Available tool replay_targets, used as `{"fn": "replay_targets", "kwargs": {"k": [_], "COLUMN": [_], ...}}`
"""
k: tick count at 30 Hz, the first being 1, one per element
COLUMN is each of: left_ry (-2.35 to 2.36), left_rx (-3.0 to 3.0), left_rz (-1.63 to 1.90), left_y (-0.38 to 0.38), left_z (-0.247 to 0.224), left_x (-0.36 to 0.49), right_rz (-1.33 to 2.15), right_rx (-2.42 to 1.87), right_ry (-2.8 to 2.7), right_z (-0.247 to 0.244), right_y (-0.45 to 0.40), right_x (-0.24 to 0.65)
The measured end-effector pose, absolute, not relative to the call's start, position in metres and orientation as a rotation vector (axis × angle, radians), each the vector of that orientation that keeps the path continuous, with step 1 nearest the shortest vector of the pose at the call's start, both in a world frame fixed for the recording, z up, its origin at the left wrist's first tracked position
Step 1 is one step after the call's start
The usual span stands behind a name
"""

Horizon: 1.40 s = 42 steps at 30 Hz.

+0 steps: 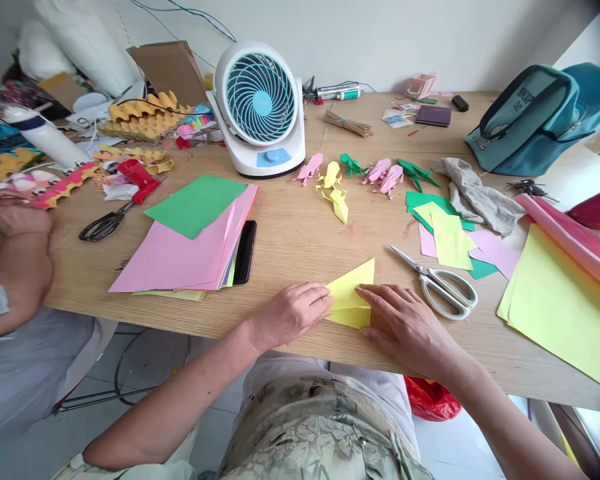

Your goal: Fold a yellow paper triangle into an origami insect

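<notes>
A folded sheet of yellow paper (353, 283) lies near the table's front edge, with a crease across its lower part. My left hand (295, 310) has its fingers closed together on the paper's left edge. On the right side, the fingers of my right hand (405, 320) press the paper from above while the thumb sits at its lower right edge. White-handled scissors (443, 283) lie just right of my right hand. Beyond the paper stand several folded paper figures: yellow (338, 203), pink (379, 171) and green (416, 173).
A stack of coloured paper (180, 257) covers part of a black phone (245, 253). Behind it stands a fan (260, 100). Paper scraps (450, 240), large yellow sheets (565, 313) and a teal bag (525, 120) are on the right. Another person's arm (23, 260) rests at the left.
</notes>
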<state>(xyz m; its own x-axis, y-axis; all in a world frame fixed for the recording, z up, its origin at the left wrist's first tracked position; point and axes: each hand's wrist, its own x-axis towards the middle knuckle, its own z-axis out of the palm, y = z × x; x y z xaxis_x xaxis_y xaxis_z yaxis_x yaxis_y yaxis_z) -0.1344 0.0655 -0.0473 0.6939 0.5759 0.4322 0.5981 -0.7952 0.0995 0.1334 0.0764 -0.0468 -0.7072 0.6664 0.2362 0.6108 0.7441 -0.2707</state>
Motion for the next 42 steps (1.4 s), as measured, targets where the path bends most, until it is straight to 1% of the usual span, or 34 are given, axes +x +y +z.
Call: {"fn": "replay_targets", "kwargs": {"k": [4,11,15,19,24,30,33,37,39,42], "left_ry": [-1.06,-1.65,-1.809,-1.919,-1.989,-2.003,-1.96,-1.621,-1.406,-1.099], "left_rx": [-2.839,-2.7,-2.601,-2.553,-2.509,-2.617,-2.607,-2.48,-2.681,-3.045], "left_rz": [-0.805,-1.165,-1.307,-1.373,-1.374,-1.342,-1.386,-1.37,-1.259,-0.973], "left_y": [0.064,0.065,0.073,0.081,0.087,0.093,0.094,0.09,0.088,0.087], "left_z": [-0.047,-0.04,-0.033,-0.033,-0.038,-0.038,-0.039,-0.032,-0.025,-0.018], "left_x": [-0.133,-0.126,-0.124,-0.124,-0.127,-0.129,-0.13,-0.134,-0.136,-0.138], "right_rz": [0.317,0.428,0.469,0.456,0.642,0.676,0.725,0.734,0.731,0.736], "right_rx": [-1.027,-1.256,-1.301,-1.248,-1.3,-1.331,-1.357,-1.358,-1.351,-1.336], "right_ry": [-2.524,-2.265,-2.185,-2.169,-2.1,-2.112,-2.118,-2.106,-2.111,-2.114], "right_z": [-0.047,-0.046,-0.045,-0.045,-0.051,-0.049,-0.045,-0.043,-0.043,-0.044], "right_y": [0.078,0.085,0.101,0.118,0.124,0.122,0.12,0.119,0.119,0.12], "right_x": [0.133,0.132,0.128,0.124,0.123,0.123,0.122,0.122,0.122,0.122]}}
